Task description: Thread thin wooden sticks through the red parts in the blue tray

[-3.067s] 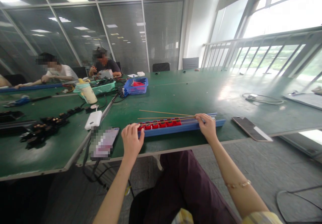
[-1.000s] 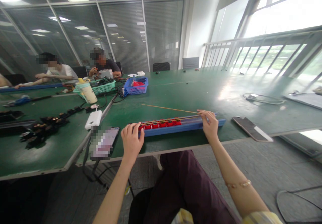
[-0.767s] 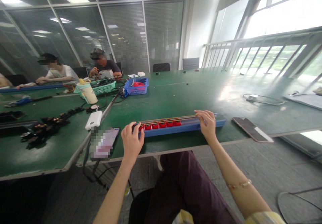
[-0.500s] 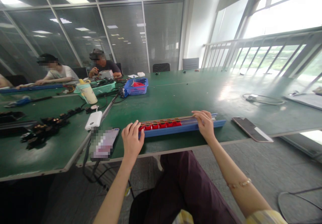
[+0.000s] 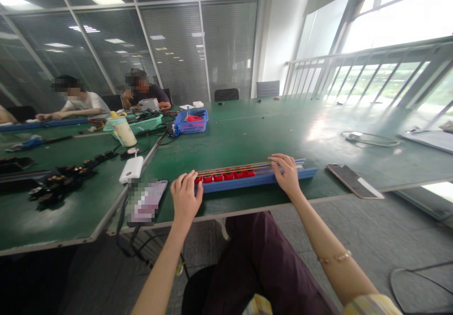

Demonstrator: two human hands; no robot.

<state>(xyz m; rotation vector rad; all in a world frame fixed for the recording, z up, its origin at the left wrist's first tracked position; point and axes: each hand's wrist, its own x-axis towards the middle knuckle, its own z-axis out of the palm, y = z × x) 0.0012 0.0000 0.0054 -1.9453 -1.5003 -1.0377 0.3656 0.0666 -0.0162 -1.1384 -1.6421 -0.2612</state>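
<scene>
In front of me lies a long blue channel (image 5: 244, 182), nearly parallel to the table's front edge. Several red pieces (image 5: 226, 175) sit in a row inside its left and middle part. Thin yellowish wires (image 5: 238, 168) run lengthwise above the red pieces. My left hand (image 5: 185, 193) is closed around the channel's left end, thumb on the near side, and covers that end. Toward the right end, my right hand (image 5: 286, 172) reaches over the channel with its fingers bent together on the wires; its palm hides part of the channel there.
The green table (image 5: 233, 140) carries a phone (image 5: 150, 202) and white power bank (image 5: 131, 169) on the left, another phone (image 5: 350, 180) on the right. Farther back stand a blue basket (image 5: 193, 122), a green basket (image 5: 148, 124) and a cup (image 5: 123, 130). Co-workers sit at the far left.
My right hand has shifted very slightly left along the channel. My left hand stays in place. In the background, one co-worker's hand has risen and another's arms have moved left.
</scene>
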